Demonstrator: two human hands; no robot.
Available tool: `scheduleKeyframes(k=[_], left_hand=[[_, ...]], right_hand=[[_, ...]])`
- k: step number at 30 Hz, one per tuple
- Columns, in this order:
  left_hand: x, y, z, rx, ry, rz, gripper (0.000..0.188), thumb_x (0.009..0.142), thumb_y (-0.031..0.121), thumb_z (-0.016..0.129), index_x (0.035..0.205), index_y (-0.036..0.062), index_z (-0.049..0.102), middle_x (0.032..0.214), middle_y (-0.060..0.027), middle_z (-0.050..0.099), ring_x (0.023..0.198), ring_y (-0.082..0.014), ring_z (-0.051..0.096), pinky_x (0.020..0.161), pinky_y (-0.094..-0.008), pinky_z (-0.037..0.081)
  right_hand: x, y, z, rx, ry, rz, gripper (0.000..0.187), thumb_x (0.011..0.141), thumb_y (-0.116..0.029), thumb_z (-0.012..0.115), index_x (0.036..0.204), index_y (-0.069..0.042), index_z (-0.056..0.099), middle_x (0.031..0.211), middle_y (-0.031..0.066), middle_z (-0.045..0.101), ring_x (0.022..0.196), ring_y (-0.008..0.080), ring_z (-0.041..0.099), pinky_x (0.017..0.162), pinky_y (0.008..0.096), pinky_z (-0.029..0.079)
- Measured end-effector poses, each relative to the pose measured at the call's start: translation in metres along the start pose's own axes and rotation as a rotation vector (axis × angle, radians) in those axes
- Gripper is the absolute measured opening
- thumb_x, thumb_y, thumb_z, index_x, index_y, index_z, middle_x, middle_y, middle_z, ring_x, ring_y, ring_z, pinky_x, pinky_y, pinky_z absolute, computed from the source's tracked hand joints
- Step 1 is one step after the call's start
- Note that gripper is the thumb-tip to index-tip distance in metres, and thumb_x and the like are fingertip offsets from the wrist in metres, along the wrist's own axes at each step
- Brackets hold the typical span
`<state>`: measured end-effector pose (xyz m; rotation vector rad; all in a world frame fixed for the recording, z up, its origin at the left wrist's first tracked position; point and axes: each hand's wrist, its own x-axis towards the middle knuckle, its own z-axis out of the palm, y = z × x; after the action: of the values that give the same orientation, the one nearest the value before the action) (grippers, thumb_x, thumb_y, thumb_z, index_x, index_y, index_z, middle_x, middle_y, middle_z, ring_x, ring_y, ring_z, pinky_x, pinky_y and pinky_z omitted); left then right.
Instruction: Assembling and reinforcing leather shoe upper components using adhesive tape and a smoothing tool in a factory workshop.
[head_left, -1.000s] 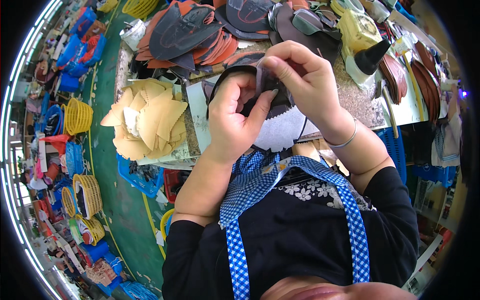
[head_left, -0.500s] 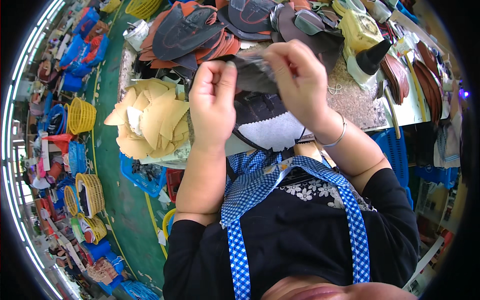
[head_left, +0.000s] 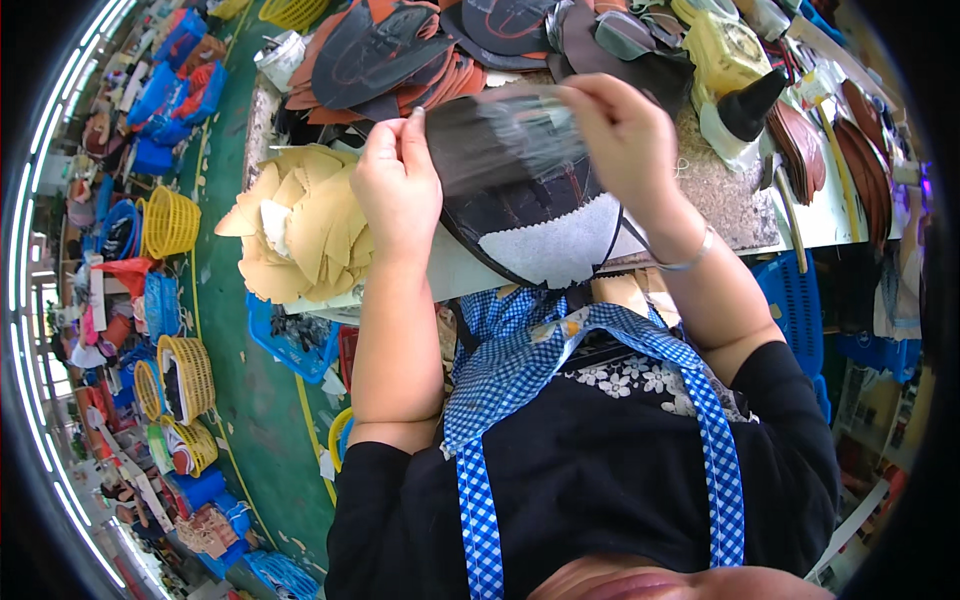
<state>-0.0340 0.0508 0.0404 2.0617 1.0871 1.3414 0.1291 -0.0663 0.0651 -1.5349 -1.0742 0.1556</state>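
Observation:
A dark brown, flat leather-like piece [head_left: 465, 150] is stretched between my two hands, its right part smeared by motion. My left hand [head_left: 402, 190] pinches its left edge, thumb against fingers. The right edge is gripped by my right hand [head_left: 630, 140], the wrist with a bracelet. Beneath the piece, at the table's near edge, lies a black shoe upper [head_left: 460, 220] with a white, zigzag-edged lining patch [head_left: 555, 255]. The held piece hides the far part of this upper.
Tan cut pieces [head_left: 310, 225] are heaped left on the worktable [head_left: 740, 210]. Black and orange shoe pieces [head_left: 375, 55] are stacked at the back. A black cone-shaped nozzle [head_left: 750, 105] and brown leather strips [head_left: 865, 150] lie right. A blue basket [head_left: 290, 340] stands below left.
My hands have moved apart, spreading the dark piece wider between them. The left hand shifted left, the right hand slightly right. More of the upper below shows.

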Motion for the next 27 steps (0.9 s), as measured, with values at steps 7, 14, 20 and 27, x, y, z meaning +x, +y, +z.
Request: scheduleKeyframes(k=[7,14,20,27], left_hand=[[-0.018,0.041,-0.017,-0.678,-0.166,-0.338,0.016,0.095,0.015,0.056,0.084,0.0045,0.061,0.069,0.0082,0.051,0.061,-0.0019,0.040,0.056,-0.0175,0.033],[-0.013,0.068,-0.020,-1.231,-0.176,-0.786,0.018,0.094,0.023,0.056,0.094,0.0050,0.060,0.086,-0.0057,0.065,0.076,-0.0159,0.063,0.070,-0.0298,0.052],[0.014,0.075,-0.041,-1.197,-0.083,-0.801,0.024,0.093,0.029,0.057,0.100,0.0061,0.060,0.085,-0.0047,0.064,0.076,-0.0157,0.063,0.070,-0.0293,0.052],[0.020,0.082,-0.033,-0.773,-0.396,-0.209,0.011,0.095,0.012,0.053,0.090,0.0060,0.059,0.080,0.0040,0.059,0.070,-0.0029,0.052,0.060,-0.0169,0.040]], right_hand=[[-0.042,0.034,-0.098,0.318,0.133,0.445,0.016,0.091,-0.012,0.060,0.098,0.002,0.066,0.063,-0.0086,0.050,0.051,-0.0011,0.034,0.045,0.0162,0.025],[-0.080,0.051,-0.138,0.405,0.351,0.747,0.015,0.091,-0.016,0.061,0.098,-0.003,0.063,0.070,-0.0067,0.054,0.049,-0.0006,0.037,0.043,0.0155,0.029],[-0.126,0.109,-0.205,0.367,0.199,0.912,0.016,0.089,-0.017,0.063,0.097,-0.003,0.063,0.076,-0.0010,0.061,0.052,0.0042,0.047,0.045,0.0180,0.035],[-0.091,0.037,-0.191,-0.866,-0.136,0.376,0.038,0.078,-0.016,0.072,0.110,0.002,0.060,0.100,0.0143,0.064,0.093,0.0266,0.063,0.083,0.0321,0.049]])
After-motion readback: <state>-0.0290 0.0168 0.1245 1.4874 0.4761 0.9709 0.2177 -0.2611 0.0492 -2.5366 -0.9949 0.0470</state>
